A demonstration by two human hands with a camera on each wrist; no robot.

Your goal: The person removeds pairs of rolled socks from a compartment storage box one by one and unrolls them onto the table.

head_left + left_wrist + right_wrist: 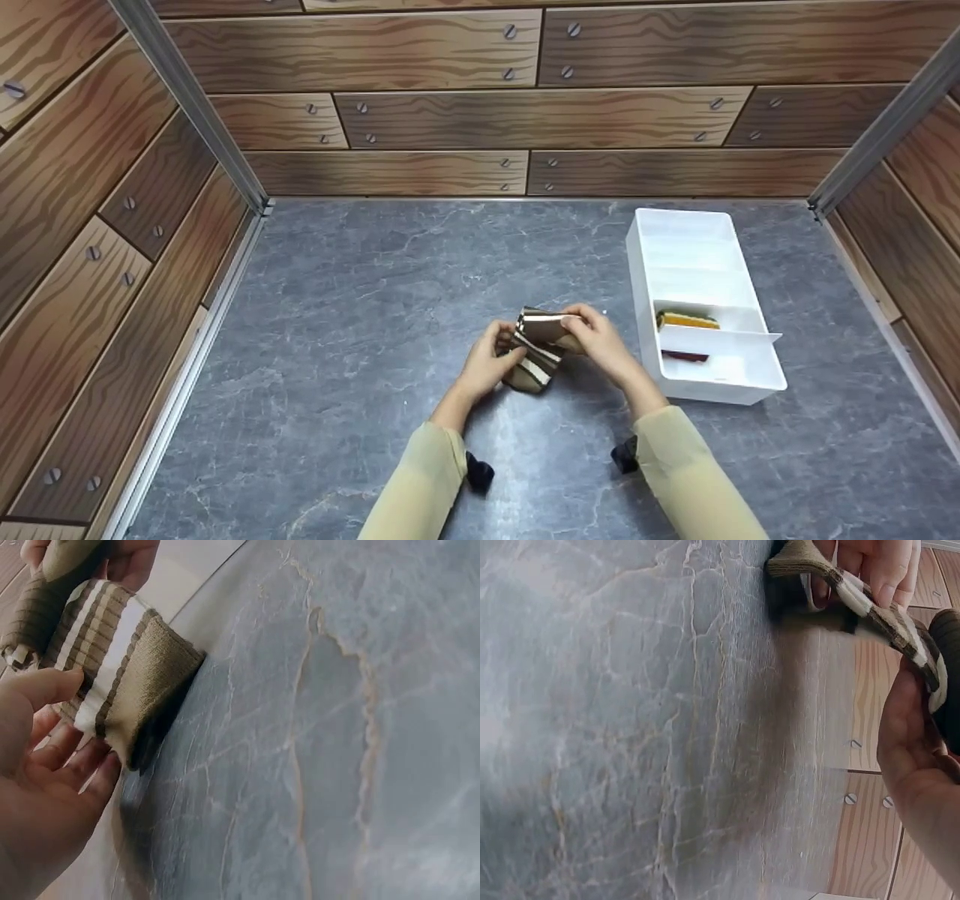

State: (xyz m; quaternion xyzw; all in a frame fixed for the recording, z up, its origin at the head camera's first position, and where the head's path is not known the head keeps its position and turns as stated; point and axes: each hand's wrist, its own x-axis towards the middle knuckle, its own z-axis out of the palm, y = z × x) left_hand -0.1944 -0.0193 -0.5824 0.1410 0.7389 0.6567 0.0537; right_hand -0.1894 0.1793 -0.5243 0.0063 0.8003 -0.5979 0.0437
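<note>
A knitted sock (541, 328) with brown, beige and white stripes is held between both hands above the grey floor. My left hand (484, 365) pinches its lower part, thumb on top and fingers beneath. With thumb and fingers, my right hand (598, 343) grips the upper part, which is folded over. In the left wrist view the beige ribbed end of the sock (154, 664) hangs free past the left fingers. The right wrist view shows the sock (855, 596) stretching between the two hands; the right fingertips are partly hidden behind it.
Right of the hands stands a white divided box (643, 300). A yellow folded item (690, 321) and a dark red item (685, 356) lie in its nearer compartments, separated by a divider (739, 339) that juts past the right rim. Wood-patterned walls (420, 172) enclose the surface.
</note>
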